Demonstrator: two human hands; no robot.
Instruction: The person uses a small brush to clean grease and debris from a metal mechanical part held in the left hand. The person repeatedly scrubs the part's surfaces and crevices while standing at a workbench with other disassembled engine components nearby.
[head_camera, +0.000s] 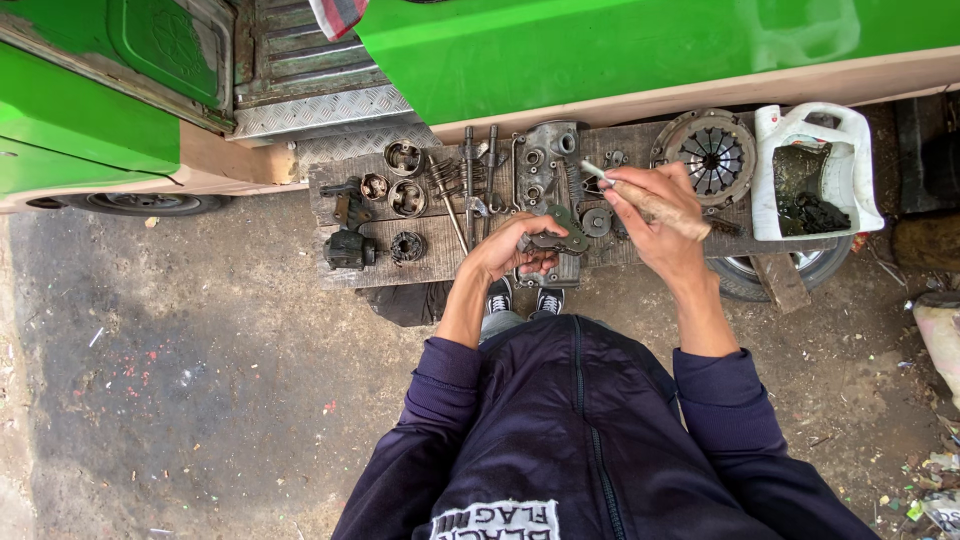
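- small grey metal bracket held in left hand, just above the near edge of the wooden board, in front of the person's body
- left hand fingers curled tight around the bracket's lower part, thumb on top; the bracket's upper end sticks out to the right of the fist
- right hand closed around a brush with a worn wooden handle; pale bristle tip points up-left, near the bracket but not clearly touching it
- right fingers wrapped round the handle, which runs diagonally across the palm, butt end poking out lower right
- directly behind the hands: big grey cast housing lying flat on the board
- left of housing: two long shafts side by side, a coil spring, then round bearing-like parts and dark blocky parts near the board's left end
- right of housing: round clutch plate with spring fingers, flat on the board
- further right: white plastic jug with its side cut open, dark oily liquid and parts inside
- board sits against a green vehicle; wheel partly seen under board's right end
- dark blue sleeves, sneakers below the board, dirty concrete ground
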